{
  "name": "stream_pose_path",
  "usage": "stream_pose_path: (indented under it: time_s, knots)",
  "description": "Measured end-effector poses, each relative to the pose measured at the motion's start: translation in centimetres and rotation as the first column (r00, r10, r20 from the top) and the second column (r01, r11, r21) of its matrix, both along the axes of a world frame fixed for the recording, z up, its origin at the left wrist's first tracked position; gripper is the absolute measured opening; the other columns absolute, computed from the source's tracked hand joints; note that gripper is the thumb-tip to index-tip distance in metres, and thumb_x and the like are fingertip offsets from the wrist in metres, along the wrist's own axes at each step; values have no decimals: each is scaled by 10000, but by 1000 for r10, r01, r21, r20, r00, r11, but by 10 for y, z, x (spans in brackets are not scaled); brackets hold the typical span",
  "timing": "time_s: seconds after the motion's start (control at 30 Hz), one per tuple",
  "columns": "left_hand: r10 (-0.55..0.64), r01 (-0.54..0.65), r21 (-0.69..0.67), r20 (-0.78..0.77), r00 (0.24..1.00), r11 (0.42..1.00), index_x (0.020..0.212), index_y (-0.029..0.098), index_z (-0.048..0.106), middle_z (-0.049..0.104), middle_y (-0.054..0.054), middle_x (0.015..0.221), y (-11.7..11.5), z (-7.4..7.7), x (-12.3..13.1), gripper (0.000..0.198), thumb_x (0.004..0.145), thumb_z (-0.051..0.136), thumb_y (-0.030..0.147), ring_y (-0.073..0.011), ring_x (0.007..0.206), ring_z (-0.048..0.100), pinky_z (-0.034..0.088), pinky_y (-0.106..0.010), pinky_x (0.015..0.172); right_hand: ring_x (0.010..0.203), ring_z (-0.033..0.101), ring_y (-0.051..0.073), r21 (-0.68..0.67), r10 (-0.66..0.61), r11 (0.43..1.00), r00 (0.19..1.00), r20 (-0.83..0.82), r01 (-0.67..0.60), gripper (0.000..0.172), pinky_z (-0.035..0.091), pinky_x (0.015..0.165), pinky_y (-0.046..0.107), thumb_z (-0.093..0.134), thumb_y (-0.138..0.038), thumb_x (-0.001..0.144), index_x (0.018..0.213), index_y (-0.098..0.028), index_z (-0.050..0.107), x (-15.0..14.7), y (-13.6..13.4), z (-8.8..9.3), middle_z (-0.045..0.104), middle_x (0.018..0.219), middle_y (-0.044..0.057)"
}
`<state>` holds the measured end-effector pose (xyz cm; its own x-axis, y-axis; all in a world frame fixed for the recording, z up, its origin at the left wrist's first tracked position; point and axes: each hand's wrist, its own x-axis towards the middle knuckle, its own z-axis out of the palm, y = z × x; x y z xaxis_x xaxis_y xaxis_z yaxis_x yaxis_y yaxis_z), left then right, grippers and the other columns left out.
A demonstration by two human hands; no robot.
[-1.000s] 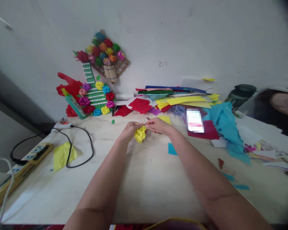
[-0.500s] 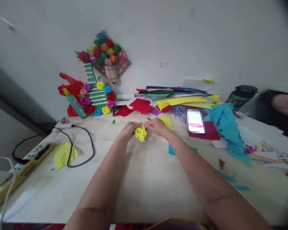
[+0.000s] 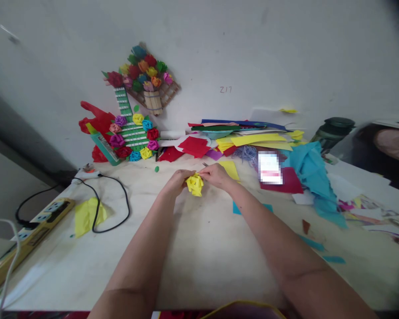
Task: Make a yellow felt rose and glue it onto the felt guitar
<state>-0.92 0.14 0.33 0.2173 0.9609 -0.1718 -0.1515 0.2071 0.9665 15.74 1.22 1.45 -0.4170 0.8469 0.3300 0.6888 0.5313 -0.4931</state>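
Observation:
A small yellow paper flower is held between both my hands above the middle of the table. My left hand is closed on its left side. On its right side my right hand pinches its top, fingers pressed together. A thin metal tip pokes out just behind my right hand; what it belongs to is hidden.
Paper-flower craft pieces lean on the wall at back left. Stacked coloured paper sheets and a crumpled blue sheet fill the back right. A power strip, a black cable and a yellow scrap lie left.
A thin stick that my right hand held across the flower a second ago no longer shows. The hands have closed in on the flower; little else has moved.

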Motion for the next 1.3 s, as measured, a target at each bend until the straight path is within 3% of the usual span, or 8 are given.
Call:
stream_pose_path:
  time_s: [0.2, 0.47, 0.57, 0.7, 0.8, 0.9, 1.1, 1.3]
  knots:
    - [25, -24, 23, -11, 1000, 999, 599, 93, 607, 566, -28, 528, -1, 2, -1, 201, 583, 665, 285, -113, 494, 520, 366, -226, 489, 692, 588, 133, -53, 8, 998, 990, -141, -16, 196, 420, 615, 216, 551, -268, 718, 825, -214, 705, 0, 6, -8, 688, 764, 8]
    - [47, -43, 65, -56, 997, 997, 552, 98, 584, 563, -29, 508, -1, 6, -2, 166, 570, 643, 252, -109, 454, 499, 345, -224, 459, 655, 575, 117, -270, 128, 927, 896, -426, -261, 251, 455, 635, 239, 504, -192, 735, 906, -129, 676, -2, 6, -9, 659, 748, 46]
    - [43, -37, 71, -75, 996, 997, 566, 99, 593, 575, -33, 512, -2, 5, -2, 135, 569, 620, 231, -113, 456, 503, 346, -224, 458, 643, 553, 100, -333, 131, 897, 895, -427, -290, 284, 443, 630, 230, 500, -188, 744, 977, -140, 653, 0, 4, -5, 646, 764, 39]
    - [18, -13, 62, -77, 997, 998, 576, 101, 598, 581, -36, 514, -2, 4, -2, 118, 561, 608, 218, -117, 457, 506, 348, -225, 462, 504, 449, 72, -372, 179, 881, 933, -312, -293, 324, 387, 530, 209, 483, -235, 769, 1051, -156, 622, 6, 4, -3, 538, 539, -22]
    - [2, 0, 41, -48, 999, 999, 594, 98, 609, 584, -37, 518, -2, 4, -2, 114, 548, 610, 202, -118, 468, 515, 363, -228, 479, 484, 422, 66, -346, 201, 891, 938, -281, -295, 332, 362, 513, 201, 477, -229, 769, 1062, -162, 617, 8, 6, -5, 485, 490, -41]
    - [10, -10, 22, -18, 1000, 1000, 590, 93, 610, 585, -41, 517, -2, 5, -2, 117, 533, 620, 195, -117, 466, 516, 372, -228, 483, 490, 437, 70, -296, 188, 917, 944, -272, -268, 322, 369, 523, 208, 484, -247, 765, 1040, -170, 633, 6, 7, -8, 552, 550, -25]
    - [26, -26, -9, 23, 999, 1000, 658, 73, 643, 616, -64, 583, -1, 5, -3, 184, 547, 628, 219, -145, 550, 561, 415, -239, 524, 745, 584, 157, -129, 85, 986, 985, -153, -105, 257, 420, 662, 247, 515, -288, 755, 945, -233, 679, 3, 4, -8, 686, 830, 13]
    - [53, -53, -16, 33, 998, 998, 707, 72, 648, 633, -75, 645, 2, 1, -4, 211, 591, 614, 245, -145, 577, 577, 424, -235, 525, 816, 613, 178, -51, 28, 998, 995, -97, -33, 247, 436, 669, 244, 517, -283, 761, 953, -280, 673, 1, 2, -6, 686, 902, 2]
